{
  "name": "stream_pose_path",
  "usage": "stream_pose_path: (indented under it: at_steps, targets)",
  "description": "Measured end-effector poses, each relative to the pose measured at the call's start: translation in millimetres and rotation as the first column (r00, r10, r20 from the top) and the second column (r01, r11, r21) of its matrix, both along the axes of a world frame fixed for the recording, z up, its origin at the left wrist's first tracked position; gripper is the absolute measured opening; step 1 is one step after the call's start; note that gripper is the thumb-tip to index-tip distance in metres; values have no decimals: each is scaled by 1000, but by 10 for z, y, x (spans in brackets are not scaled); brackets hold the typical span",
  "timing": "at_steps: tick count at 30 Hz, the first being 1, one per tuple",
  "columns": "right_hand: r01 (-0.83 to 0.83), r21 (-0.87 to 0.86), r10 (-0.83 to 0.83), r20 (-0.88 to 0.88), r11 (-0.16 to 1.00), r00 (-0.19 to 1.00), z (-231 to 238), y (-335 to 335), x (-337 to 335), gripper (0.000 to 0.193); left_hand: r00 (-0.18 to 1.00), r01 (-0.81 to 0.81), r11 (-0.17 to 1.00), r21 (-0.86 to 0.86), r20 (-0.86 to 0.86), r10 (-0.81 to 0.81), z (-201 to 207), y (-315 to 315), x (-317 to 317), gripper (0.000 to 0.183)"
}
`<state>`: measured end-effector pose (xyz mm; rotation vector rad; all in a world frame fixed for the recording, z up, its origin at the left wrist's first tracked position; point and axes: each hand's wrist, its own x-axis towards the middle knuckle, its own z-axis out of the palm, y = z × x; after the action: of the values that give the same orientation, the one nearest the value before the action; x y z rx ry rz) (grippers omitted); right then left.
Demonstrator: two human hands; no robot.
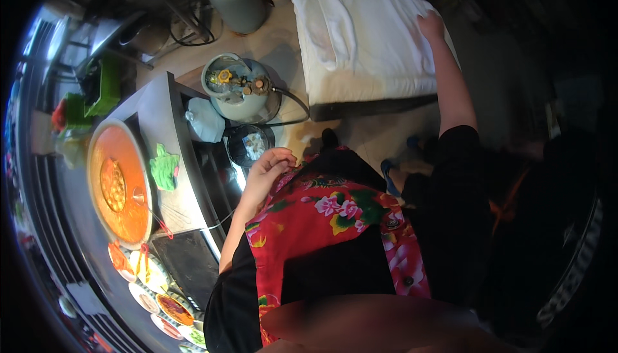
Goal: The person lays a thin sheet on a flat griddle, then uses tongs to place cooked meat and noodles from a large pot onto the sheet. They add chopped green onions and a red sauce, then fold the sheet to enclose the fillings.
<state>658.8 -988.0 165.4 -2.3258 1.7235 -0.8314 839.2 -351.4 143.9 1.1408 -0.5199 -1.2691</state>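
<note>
We see creased white cloth (393, 41); our right hand (432, 26) touches its edge, grip too indistinct to tell; our left hand (269, 167) curls, unclenched.

Dark base (376, 108) (under white cloth (386, 37)) mostly hidden

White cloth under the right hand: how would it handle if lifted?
Probably floppy: the white cloth creases and drapes over its support's edges. It would likely sag or bunch if lifted only at the corner where the right hand rests. Folded layers at its left may make it heavier there.
</note>
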Motion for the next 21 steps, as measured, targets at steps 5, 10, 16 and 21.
stream_pose_path:
  at_steps: [5, 10, 16, 21]
  targets:
    - [240, 91, -220, -193, 966, 956, -175, -272, -410, 48, 999, 41, 998, -51, -13, -42, -223, -34, -226, 24]
    - [-21, -133, 19, -16, 991, 1000, -4, 375, -341, 40, 989, 46, 998, -52, 139, -39, -312, -99, -301, 20]
    - [-743, 261, 357, 748, 617, 559, 565, 1839, -536, 38, 943, -65, 981, -184, 311, 121, -52, -373, -79, 14]
    - [-445, 874, 953, -61, 195, 298, 18, 2775, -1442, 37, 941, -93, 969, -231, 298, 161, 275, -483, 175, 22]
